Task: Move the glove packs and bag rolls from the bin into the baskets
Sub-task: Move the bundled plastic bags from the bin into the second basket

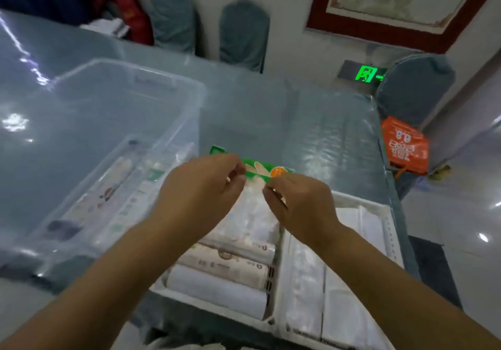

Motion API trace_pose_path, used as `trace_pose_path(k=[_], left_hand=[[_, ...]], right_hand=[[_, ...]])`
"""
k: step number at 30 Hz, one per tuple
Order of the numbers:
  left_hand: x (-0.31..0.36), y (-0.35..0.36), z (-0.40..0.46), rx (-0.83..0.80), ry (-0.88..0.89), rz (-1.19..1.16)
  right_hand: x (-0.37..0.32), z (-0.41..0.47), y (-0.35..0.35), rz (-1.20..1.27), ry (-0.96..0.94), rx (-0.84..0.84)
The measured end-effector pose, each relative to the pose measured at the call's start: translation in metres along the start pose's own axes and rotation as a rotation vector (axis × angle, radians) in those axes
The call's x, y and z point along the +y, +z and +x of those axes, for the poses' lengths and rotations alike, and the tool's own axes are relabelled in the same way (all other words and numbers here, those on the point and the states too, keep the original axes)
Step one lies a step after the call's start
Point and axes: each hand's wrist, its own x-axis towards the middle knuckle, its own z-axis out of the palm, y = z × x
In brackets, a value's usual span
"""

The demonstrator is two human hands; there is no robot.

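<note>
1. While both hands pinch it, glove pack [254, 172] hangs over left basket [162, 291].
2. Left hand [200, 189], right hand [301, 203]: fingers closed narrow on its green header.
3. Pack body clear, blurred.
4. Bag rolls [219, 276] lie in that basket; bin [130, 78] left.

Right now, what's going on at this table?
A person holds a green-topped glove pack with both hands, left hand and right hand pinching its top edge above the left white basket, which already holds bag rolls. The right basket holds packs too. A few items remain in the clear bin.
</note>
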Motion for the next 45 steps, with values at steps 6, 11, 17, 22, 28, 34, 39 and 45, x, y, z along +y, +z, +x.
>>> trace_pose_path(k=[6,11,17,22,28,34,39,45], left_hand=[[-0.100,-0.085,-0.014,0.055,-0.135,0.188],[-0.205,-0.138,-0.029,0.038,-0.253,0.292],[-0.310,-0.178,-0.028,-0.134,-0.177,0.467],[-0.373,-0.193,-0.019,-0.196,-0.035,0.563],[-0.404,-0.187,-0.021,-0.278,0.172,0.558],[-0.412,-0.180,-0.019,-0.304,0.168,0.516],[-0.415,-0.179,-0.020,-0.298,0.154,0.463],[-0.414,-0.183,-0.021,-0.319,0.120,0.390]], right_hand=[[-0.086,0.090,0.043,0.070,-0.181,0.017],[-0.156,0.152,0.085,0.080,-0.260,-0.040],[-0.214,0.210,0.161,-0.043,-0.311,-0.237],[-0.221,0.237,0.234,-0.378,-0.501,-0.664],[-0.209,0.246,0.272,-0.585,-0.665,-1.154],[-0.176,0.242,0.254,-0.741,-0.521,-1.624],[-0.176,0.231,0.270,-0.751,-0.657,-1.566],[-0.169,0.239,0.283,-0.697,-0.748,-1.443]])
